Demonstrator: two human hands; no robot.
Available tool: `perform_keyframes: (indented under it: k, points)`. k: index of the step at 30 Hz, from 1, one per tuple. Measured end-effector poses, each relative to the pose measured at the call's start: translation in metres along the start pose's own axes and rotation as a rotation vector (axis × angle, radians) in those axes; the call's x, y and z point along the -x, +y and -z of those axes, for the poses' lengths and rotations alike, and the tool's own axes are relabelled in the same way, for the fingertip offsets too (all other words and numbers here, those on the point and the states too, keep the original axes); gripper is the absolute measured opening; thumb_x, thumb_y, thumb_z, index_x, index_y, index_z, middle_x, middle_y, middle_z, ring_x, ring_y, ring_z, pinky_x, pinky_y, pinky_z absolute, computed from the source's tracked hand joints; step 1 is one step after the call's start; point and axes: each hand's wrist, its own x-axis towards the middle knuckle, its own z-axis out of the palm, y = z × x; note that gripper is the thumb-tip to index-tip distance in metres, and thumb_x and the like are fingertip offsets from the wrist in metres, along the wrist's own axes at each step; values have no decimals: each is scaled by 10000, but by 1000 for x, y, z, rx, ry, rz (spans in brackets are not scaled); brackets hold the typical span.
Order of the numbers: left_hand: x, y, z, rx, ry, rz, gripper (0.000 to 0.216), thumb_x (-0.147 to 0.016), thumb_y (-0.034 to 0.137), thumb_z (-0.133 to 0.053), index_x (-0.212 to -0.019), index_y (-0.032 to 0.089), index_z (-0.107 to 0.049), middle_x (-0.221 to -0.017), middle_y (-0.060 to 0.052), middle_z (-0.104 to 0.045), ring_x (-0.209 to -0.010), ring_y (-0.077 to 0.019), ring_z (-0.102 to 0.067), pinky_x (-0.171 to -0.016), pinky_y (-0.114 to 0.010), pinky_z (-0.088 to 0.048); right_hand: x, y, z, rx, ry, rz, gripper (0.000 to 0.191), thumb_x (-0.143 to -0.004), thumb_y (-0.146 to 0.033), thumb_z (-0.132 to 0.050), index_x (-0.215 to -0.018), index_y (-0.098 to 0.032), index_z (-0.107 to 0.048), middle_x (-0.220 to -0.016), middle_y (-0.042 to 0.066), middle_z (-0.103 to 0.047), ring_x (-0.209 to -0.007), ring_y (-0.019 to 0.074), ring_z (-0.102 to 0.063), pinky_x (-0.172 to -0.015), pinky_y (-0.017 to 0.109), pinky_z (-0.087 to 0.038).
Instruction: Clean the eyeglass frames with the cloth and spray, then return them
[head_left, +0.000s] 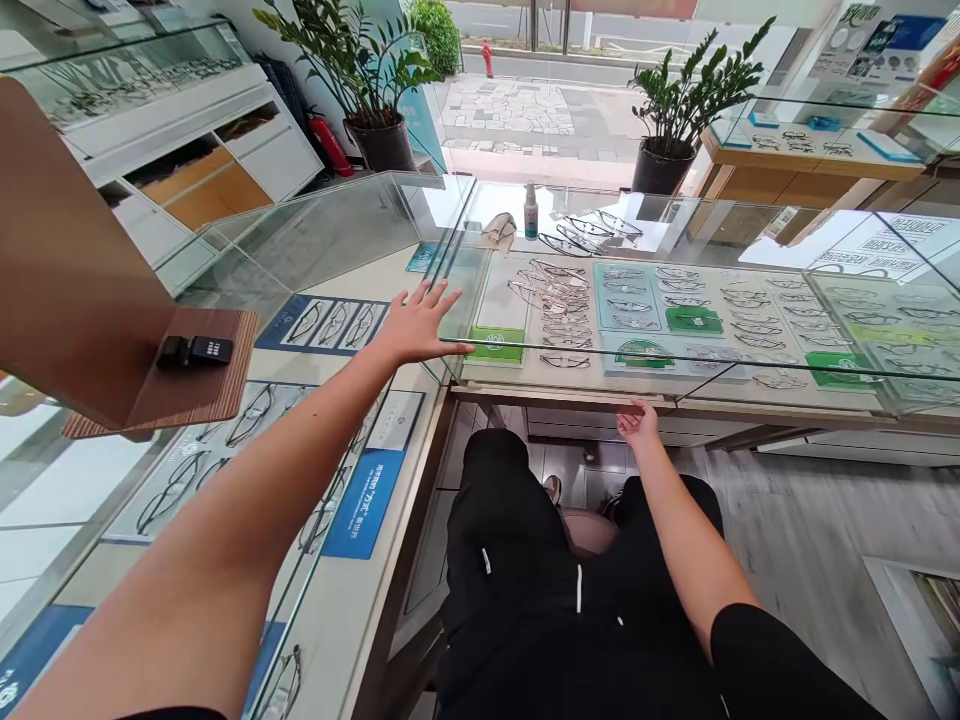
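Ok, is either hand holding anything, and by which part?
Left hand lies flat, fingers spread, on the glass top, gripping nothing. Right hand touches the front edge of the display tray; whether it grips cannot be told.

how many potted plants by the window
2. The left potted plant stands beyond the side counter, the right potted plant behind the front glass case. A shrub farther back may be potted too; its base is hidden.

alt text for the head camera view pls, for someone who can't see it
A person's left hand lies flat, fingers spread, on the corner of a clear glass display counter. Their right hand touches the front edge of the beige tray of spectacle frames beneath the glass. A small white spray bottle stands on top.
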Motion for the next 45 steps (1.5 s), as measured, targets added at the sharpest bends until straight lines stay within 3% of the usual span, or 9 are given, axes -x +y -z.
perform_keyframes:
  k: [8,21,23,27,29,32,36,41,45]
  points:
    - [-4,-6,2,248,81,101,865,-1094,749,-168,-1781,279,-405,-1884,-51,-303,-1766,-310,-218,-1414,-525,-158,22,11,16,-53,-8,-22,224,-802,-359,-708,-871,-253,-523,-860,18,-676,-796,187,-707,-620,270,-567]
    - [-7,7,0,97,101,275,991,-1050,798,-223,-1819,176,-282,-1911,-137,-179,-1768,-398,-168,-1398,-574,-187,116,36,73,158,-36,-137,197,-834,-365,-790,-871,-234,-648,-917,63,-795,-813,209,-764,-631,282,-526]
    - [-11,7,0,74,99,287,994,-1048,805,-202,-1818,182,-286,-1907,-145,-192,-1762,-402,-185,-1386,-591,-202,155,27,77,556,-345,-163,281,-868,-427,-809,-1051,-227,-735,-1015,53,-820,-746,156,-725,-605,246,-456]
    - [-24,5,-1,95,113,324,1022,-1031,841,-190,-1816,194,-289,-1905,-160,-188,-1758,-423,-185,-1380,-657,-168,250,-37,53,1129,-1353,-433,436,-980,-575,-743,-1212,-208,-791,-1031,71,-832,-703,143,-686,-638,278,-446]
    - [-30,2,-3,116,109,332,1038,-1021,858,-200,-1824,203,-263,-1913,-152,-155,-1767,-434,-137,-1388,-677,-119,290,-88,24,1291,-1493,-156,411,-1002,-583,-746,-1229,-249,-819,-1027,76,-826,-869,207,-743,-775,343,-543]
    - [-36,-3,-7,128,108,368,1092,-1003,885,-209,-1838,181,-188,-1917,-163,-124,-1772,-450,-87,-1399,-675,-106,307,-169,-36,1452,-1177,531,352,-1050,-599,-684,-1206,-314,-823,-1172,117,-807,-1070,288,-743,-957,451,-590]
    - [-46,-5,-11,129,138,519,1168,-981,900,-189,-1834,105,-133,-1902,-217,-147,-1764,-465,-133,-1401,-650,-185,239,-265,-133,1540,-537,1112,521,-1078,-695,-584,-1147,-236,-820,-1148,140,-777,-1067,303,-733,-983,532,-597]
    - [-53,-5,-13,208,207,550,1195,-955,921,-187,-1820,97,-225,-1888,-236,-189,-1758,-483,-144,-1396,-698,-145,116,-351,-238,1644,-89,1306,597,-1084,-668,-609,-1116,-103,-799,-1206,165,-776,-1103,294,-725,-1026,567,-583]
    - [-51,-2,-11,242,235,544,1189,-957,911,-194,-1813,87,-250,-1882,-251,-198,-1755,-490,-150,-1386,-720,-151,77,-366,-284,1666,72,1212,371,-1016,-434,-795,-1049,-64,-817,-1099,174,-795,-1107,308,-722,-1047,559,-575]
